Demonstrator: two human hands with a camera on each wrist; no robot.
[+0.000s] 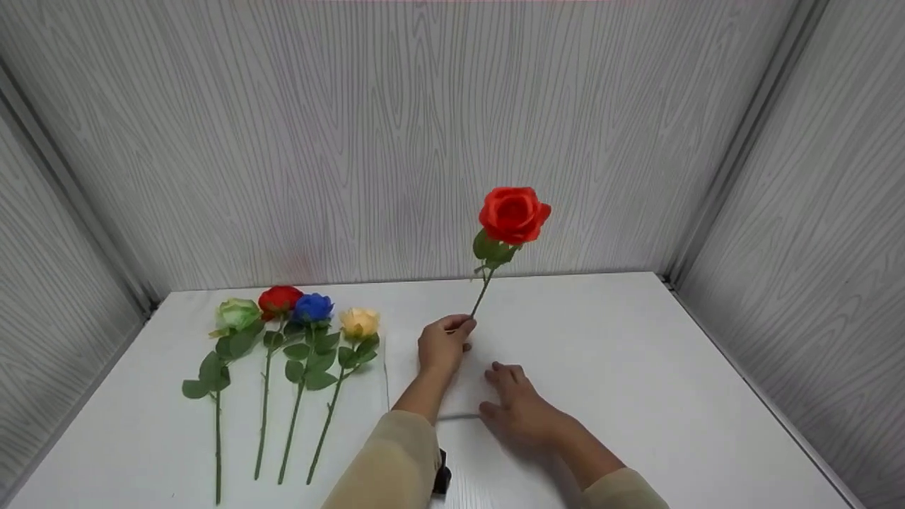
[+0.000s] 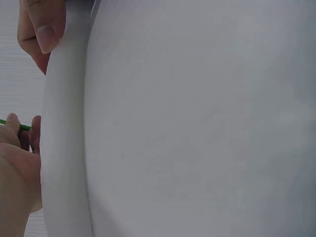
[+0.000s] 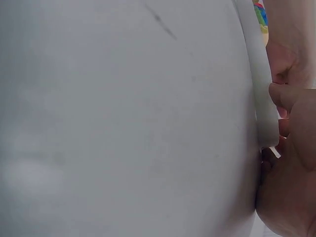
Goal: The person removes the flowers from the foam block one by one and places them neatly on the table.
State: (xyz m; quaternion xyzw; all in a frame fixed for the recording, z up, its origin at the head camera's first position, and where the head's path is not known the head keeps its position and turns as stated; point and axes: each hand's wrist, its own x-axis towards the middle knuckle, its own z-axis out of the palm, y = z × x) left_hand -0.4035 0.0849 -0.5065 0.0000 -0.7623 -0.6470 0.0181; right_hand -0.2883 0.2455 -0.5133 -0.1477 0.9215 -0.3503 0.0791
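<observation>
My left hand (image 1: 442,346) pinches the stem of a red rose (image 1: 514,215) between thumb and fingers. The bloom leans up and to the right, well above the table. A bit of green stem (image 2: 24,127) shows in the left wrist view. Under the left hand lies a flat white piece (image 1: 404,360) with a thick edge. To its right my right hand (image 1: 523,410) reaches low over the table, palm down and fingers spread, the thumb right at the piece's front corner. In the right wrist view its fingertips (image 3: 276,93) meet that white edge.
On the left side of the table several roses lie side by side, blooms away from me: a pale green rose (image 1: 238,314), a second red rose (image 1: 280,300), a blue rose (image 1: 313,308) and a cream rose (image 1: 360,323). Grey wood-grain panels (image 1: 396,141) enclose the table.
</observation>
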